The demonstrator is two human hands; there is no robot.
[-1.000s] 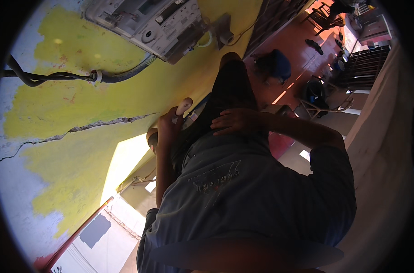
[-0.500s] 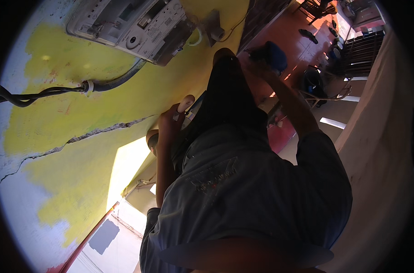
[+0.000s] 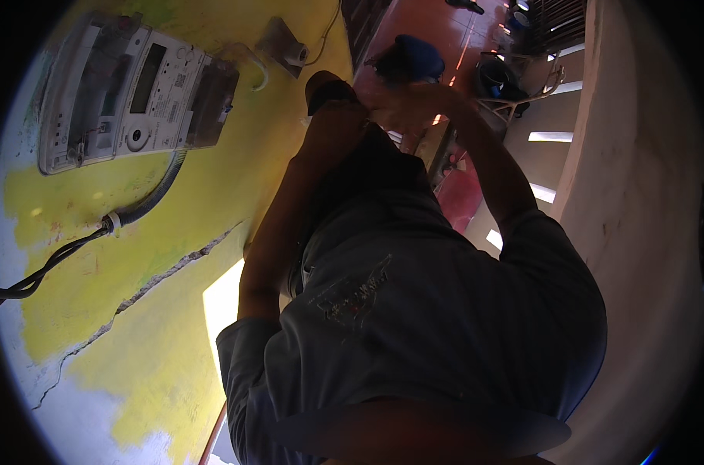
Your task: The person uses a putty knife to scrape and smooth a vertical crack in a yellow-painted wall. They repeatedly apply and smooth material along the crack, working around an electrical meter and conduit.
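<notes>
My left hand (image 3: 338, 128) is in front of my dark-trousered leg, near the knee, beside the yellow-painted wall (image 3: 243, 151). Its fingers are dark and hidden from me, so I cannot make out what they hold. Close by on the right is my right hand (image 3: 414, 105), smeared by motion over the red floor. Between and below the hands a pale edge shows, too small to name. A long crack (image 3: 154, 283) runs slantwise across the wall, left of my left forearm.
An electricity meter (image 3: 147, 97) hangs on the wall, with black cables (image 3: 54, 260) running from its conduit (image 3: 154, 190). A small grey box (image 3: 282, 48) juts out farther along. Beyond my right hand lies a dark blue object (image 3: 418, 58). A pale wall (image 3: 638, 194) rises on the right.
My left hand has moved forward and right, toward my right hand; the wooden-handled tool it held no longer shows. My right hand has shifted left. The view has turned, moving the meter left and down.
</notes>
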